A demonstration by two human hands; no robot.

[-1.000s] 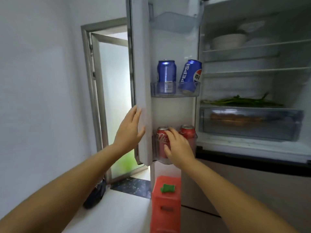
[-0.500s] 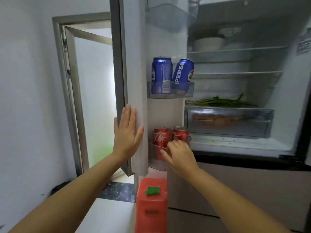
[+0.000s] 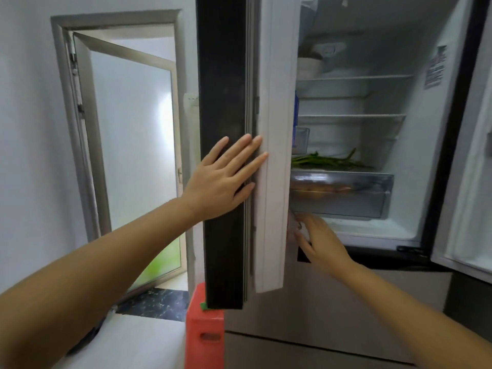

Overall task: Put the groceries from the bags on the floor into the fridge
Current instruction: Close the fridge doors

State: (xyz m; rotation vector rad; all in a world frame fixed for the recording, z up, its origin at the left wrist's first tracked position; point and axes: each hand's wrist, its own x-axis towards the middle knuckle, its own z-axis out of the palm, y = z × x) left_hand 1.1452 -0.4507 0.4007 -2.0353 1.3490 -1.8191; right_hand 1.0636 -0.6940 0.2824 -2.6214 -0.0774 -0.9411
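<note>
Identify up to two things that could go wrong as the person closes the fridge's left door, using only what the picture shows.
1. The right hand reaches just inside the left door near its lower edge, while the left hand lies flat on the door's outer face. If that hand pushes now, the door could pinch the fingers.
2. The red stool stands directly below the door's bottom corner, so the door might catch on it.

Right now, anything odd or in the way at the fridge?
One thing: the right hand sits in the gap beside the left fridge door that the left hand presses on. Pinch risk. No spills or damage visible.
</note>
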